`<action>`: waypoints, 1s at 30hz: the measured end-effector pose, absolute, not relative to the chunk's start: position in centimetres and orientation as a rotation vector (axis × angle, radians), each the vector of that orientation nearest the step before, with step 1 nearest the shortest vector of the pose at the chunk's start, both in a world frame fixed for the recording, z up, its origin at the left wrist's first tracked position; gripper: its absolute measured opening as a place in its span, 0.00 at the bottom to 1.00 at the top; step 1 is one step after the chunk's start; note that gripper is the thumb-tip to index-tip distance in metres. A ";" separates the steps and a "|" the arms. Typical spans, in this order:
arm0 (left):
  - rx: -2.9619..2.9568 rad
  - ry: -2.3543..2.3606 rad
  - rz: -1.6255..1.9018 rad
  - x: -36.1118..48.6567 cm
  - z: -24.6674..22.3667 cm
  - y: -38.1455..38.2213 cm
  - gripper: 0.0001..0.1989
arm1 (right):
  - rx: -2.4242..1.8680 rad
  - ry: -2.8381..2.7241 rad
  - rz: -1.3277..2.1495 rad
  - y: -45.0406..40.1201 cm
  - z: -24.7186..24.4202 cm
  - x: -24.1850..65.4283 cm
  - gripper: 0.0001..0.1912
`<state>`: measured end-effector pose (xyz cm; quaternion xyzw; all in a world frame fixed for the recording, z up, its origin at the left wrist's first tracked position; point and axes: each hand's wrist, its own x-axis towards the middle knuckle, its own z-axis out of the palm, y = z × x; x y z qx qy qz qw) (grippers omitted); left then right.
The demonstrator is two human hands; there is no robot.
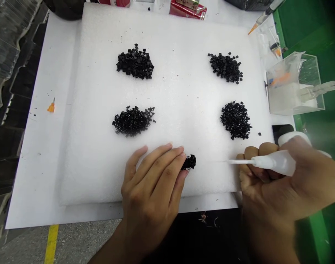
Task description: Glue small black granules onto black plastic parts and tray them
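My left hand (151, 183) rests on a white foam sheet (181, 99), its fingertips pinching a small clump of black pieces (188, 162). My right hand (283, 179) grips a white plastic squeeze bottle (273, 162), whose thin nozzle points left toward the clump, with a gap between them. Four piles of small black pieces lie on the foam: back left (135, 63), back right (225, 67), front left (132, 121), and front right (235, 120).
A white board (38, 154) lies under the foam, with an orange dispensing tip (51, 106) on it. A clear acrylic box (295, 84) stands at the right, a syringe (265, 14) lies at the back right, and red packets (188, 9) sit behind the foam.
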<state>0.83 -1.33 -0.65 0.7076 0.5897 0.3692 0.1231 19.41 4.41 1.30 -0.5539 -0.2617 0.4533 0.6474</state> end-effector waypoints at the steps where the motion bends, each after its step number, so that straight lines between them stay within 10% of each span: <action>1: 2.064 1.722 1.071 0.8 -0.6 -1.3 0.14 | -1.246 -0.586 1.020 4.5 1.4 19.8 0.21; 7: 2.147 1.705 1.049 0.6 -0.8 -1.2 0.15 | -1.390 -0.776 0.793 6.7 2.0 22.1 0.05; 19: 2.447 1.516 1.130 -0.5 -2.0 -1.6 0.22 | -1.767 -1.664 0.480 12.5 1.2 27.1 0.25; 30: 2.425 1.538 1.136 -0.3 -1.8 -1.5 0.19 | -1.669 -1.425 -0.343 15.3 2.3 32.6 0.20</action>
